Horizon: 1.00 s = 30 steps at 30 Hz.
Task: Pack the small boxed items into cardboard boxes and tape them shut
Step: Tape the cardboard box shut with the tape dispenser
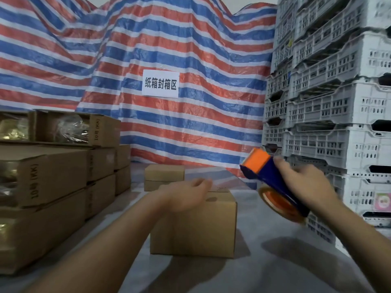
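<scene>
A closed brown cardboard box (pixel 196 231) stands on the grey floor in front of me. My left hand (pixel 186 194) rests flat on its top, fingers together and stretched out, holding nothing. My right hand (pixel 306 182) grips a blue and orange tape dispenser (pixel 273 178) in the air, to the right of the box and above it. The orange tape roll (pixel 279 203) hangs at the dispenser's lower end. Two smaller closed cardboard boxes (pixel 164 176) are stacked just behind the front box.
Stacks of brown cartons (pixel 44 178) line the left side, some open with plastic-wrapped goods inside. White plastic crates (pixel 330 106) tower on the right. A red, white and blue striped tarp (pixel 179 49) with a white paper sign (pixel 160 83) closes the back.
</scene>
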{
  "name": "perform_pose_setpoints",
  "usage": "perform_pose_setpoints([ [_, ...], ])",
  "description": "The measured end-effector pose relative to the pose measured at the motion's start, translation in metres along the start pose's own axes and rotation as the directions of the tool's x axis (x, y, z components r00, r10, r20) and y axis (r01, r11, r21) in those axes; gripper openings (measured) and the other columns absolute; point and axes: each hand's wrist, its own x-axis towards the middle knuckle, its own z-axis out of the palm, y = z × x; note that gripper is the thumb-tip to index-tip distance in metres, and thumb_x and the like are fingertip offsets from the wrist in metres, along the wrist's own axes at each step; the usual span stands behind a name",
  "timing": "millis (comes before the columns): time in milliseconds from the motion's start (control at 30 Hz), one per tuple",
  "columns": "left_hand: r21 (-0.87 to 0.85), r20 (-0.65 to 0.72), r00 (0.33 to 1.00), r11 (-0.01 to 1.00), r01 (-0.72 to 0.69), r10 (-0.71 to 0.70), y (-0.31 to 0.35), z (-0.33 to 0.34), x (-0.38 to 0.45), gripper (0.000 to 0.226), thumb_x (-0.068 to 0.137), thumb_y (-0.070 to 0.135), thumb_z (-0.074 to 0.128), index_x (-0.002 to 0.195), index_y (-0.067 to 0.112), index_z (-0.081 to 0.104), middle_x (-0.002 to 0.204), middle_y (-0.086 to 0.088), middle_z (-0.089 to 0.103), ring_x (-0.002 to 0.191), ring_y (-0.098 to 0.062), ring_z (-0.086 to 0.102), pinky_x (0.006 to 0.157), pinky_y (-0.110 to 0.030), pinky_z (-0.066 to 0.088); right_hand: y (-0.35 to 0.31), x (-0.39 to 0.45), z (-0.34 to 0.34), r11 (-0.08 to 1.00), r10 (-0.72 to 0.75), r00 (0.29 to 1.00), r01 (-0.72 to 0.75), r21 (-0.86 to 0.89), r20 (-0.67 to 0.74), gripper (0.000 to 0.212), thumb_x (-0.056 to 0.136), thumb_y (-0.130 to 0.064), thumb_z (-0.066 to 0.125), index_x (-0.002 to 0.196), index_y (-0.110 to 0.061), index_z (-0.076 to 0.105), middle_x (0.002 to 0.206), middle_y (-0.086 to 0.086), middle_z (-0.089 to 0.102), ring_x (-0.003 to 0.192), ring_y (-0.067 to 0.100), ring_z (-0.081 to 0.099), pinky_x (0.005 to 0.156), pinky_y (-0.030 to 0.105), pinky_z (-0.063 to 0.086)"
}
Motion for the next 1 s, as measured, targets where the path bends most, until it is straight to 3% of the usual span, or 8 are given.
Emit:
perform_pose_setpoints([
  [100,-0.126,-0.033,0.999,0.992,0.000,-0.004,-0.003,-0.006,0.000,0.049,0.102,0.057,0.021,0.136,0.031,0.047,0.139,0.002,0.052,0.126,-0.017,0.050,0.107,-0.039,0.034,-0.045,0.029,0.003,0.896,0.036,0.962,-0.152,0.418,0.272,0.068,0.074,-0.077,0.053,0.067,-0.013,0.073,0.060,0.010,0.070,0.051,0.023,0.065,0.057,0.029,0.049],
  [200,-0.303,-0.091,0.995,0.953,0.014,-0.044,-0.007,-0.015,-0.002,0.037,0.103,0.052,0.029,0.111,0.028,0.057,0.109,0.003,0.064,0.098,-0.008,0.061,0.086,-0.028,0.042,-0.082,0.050,0.021,0.776,-0.054,0.883,-0.256,0.576,0.466,0.048,0.076,-0.066,0.062,0.073,-0.019,0.073,0.067,0.006,0.069,0.057,0.020,0.063,0.071,0.038,0.055],
  [433,-0.689,-0.169,0.953,0.721,0.069,-0.253,-0.005,-0.026,0.007,0.021,0.105,0.028,0.040,0.090,0.023,0.054,0.100,-0.003,0.067,0.087,-0.009,0.063,0.074,-0.022,0.050,-0.121,0.058,0.059,0.846,-0.152,0.698,-0.275,0.457,0.700,0.052,0.094,-0.057,0.054,0.074,-0.013,0.072,0.064,0.007,0.068,0.047,0.015,0.061,0.044,0.023,0.049],
  [567,-0.864,-0.145,0.950,0.503,0.014,-0.276,-0.013,-0.033,0.003,0.035,0.106,0.029,0.036,0.103,0.009,0.065,0.107,-0.015,0.073,0.110,-0.028,0.065,0.106,-0.043,0.045,-0.126,0.055,0.061,0.908,-0.173,0.721,-0.147,0.392,0.671,0.055,0.097,-0.061,0.048,0.092,-0.011,0.071,0.062,0.005,0.070,0.044,0.010,0.063,0.042,0.018,0.048],
  [667,-0.943,-0.156,0.938,0.331,-0.047,-0.310,-0.019,-0.037,0.004,0.055,0.107,0.040,0.026,0.128,-0.001,0.055,0.116,-0.021,0.069,0.112,-0.034,0.064,0.104,-0.042,0.046,-0.125,0.054,0.060,0.926,-0.171,0.728,-0.112,0.362,0.664,0.059,0.097,-0.063,0.046,0.104,-0.009,0.068,0.068,0.005,0.073,0.049,0.009,0.064,0.046,0.019,0.051],
  [767,-0.952,-0.151,0.941,0.300,-0.057,-0.302,-0.019,-0.040,0.005,0.056,0.105,0.048,0.031,0.128,0.003,0.054,0.112,-0.019,0.071,0.107,-0.032,0.066,0.104,-0.043,0.047,-0.128,0.052,0.059,0.933,-0.181,0.719,-0.090,0.349,0.671,0.056,0.098,-0.061,0.044,0.101,-0.011,0.068,0.068,0.003,0.072,0.049,0.009,0.064,0.046,0.019,0.050],
  [867,-0.970,-0.116,0.939,0.238,-0.037,-0.324,-0.020,-0.043,0.006,0.055,0.101,0.050,0.043,0.128,0.004,0.055,0.110,-0.017,0.072,0.103,-0.029,0.068,0.083,-0.036,0.056,-0.134,0.051,0.058,0.945,-0.215,0.700,-0.028,0.327,0.681,0.052,0.101,-0.058,0.041,0.093,-0.014,0.067,0.061,-0.001,0.069,0.045,0.006,0.061,0.044,0.016,0.048],
  [1000,-0.982,-0.070,0.939,0.187,-0.006,-0.337,-0.021,-0.048,0.004,0.049,0.095,0.044,0.058,0.128,0.008,0.057,0.105,-0.012,0.074,0.095,-0.025,0.072,0.054,-0.028,0.052,-0.141,0.052,0.060,0.955,-0.233,0.671,0.021,0.296,0.704,0.054,0.101,-0.058,0.040,0.098,-0.012,0.068,0.065,-0.001,0.071,0.048,0.006,0.063,0.048,0.017,0.048],
])
